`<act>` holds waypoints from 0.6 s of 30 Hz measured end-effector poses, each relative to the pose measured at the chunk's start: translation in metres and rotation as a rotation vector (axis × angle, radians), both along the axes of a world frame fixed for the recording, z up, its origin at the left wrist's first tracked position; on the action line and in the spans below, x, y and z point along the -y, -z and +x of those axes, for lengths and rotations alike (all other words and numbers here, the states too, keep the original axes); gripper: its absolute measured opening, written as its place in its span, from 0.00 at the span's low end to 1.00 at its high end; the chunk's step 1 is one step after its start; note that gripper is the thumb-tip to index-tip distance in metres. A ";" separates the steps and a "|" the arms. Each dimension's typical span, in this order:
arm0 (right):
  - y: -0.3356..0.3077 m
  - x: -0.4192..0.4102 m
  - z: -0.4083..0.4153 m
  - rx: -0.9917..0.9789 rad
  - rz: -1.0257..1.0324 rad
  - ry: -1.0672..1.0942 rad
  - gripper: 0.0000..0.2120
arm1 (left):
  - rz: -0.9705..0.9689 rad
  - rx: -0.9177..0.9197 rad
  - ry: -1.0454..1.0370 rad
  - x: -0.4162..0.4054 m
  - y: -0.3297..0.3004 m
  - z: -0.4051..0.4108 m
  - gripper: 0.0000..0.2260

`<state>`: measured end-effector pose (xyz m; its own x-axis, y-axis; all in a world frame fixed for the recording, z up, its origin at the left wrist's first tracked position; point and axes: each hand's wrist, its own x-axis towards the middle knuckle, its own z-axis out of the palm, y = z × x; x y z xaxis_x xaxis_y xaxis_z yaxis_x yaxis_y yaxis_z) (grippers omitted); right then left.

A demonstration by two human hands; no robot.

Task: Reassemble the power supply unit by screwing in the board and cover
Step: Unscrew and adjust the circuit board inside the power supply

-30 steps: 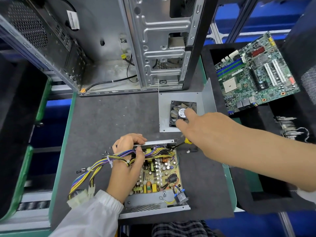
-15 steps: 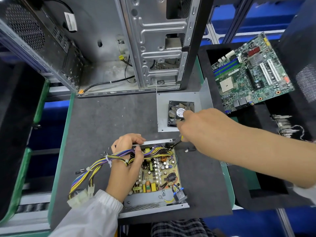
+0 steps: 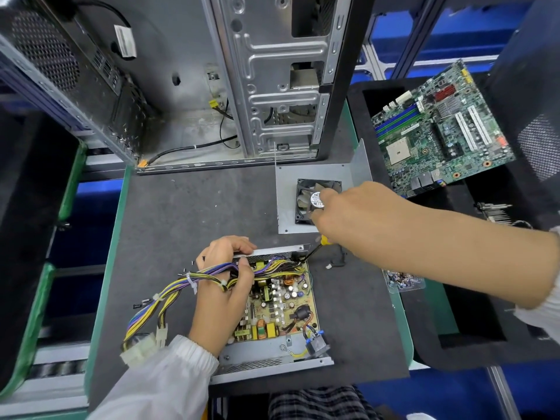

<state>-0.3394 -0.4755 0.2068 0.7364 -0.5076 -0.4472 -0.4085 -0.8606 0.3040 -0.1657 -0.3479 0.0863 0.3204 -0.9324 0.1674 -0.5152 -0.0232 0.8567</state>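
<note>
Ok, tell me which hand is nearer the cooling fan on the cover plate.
Right. The right hand overlaps the fan in this view, gripping a screwdriver. The left hand is nearer the person, on the wire bundle.

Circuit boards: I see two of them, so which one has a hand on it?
The yellowish board inside the open metal box near the person: the left hand rests on it, holding its wires. The green board lies untouched in the black tray.

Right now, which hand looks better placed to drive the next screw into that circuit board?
Probably the right hand: it grips the screwdriver, tip at the board's far corner. The left hand holds the wire bundle aside.
</note>
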 end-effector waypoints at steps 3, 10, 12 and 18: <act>0.006 -0.002 0.003 -0.004 -0.026 -0.041 0.11 | -0.001 0.002 -0.003 0.000 -0.001 0.000 0.06; 0.011 -0.002 -0.008 0.059 0.108 -0.048 0.17 | 0.000 -0.005 -0.005 0.000 -0.001 -0.001 0.06; 0.011 -0.006 -0.008 0.062 0.085 -0.104 0.15 | -0.005 -0.004 -0.005 0.000 -0.001 -0.001 0.06; 0.006 -0.003 0.001 0.023 -0.005 -0.149 0.16 | -0.013 -0.004 -0.011 0.001 0.000 -0.001 0.06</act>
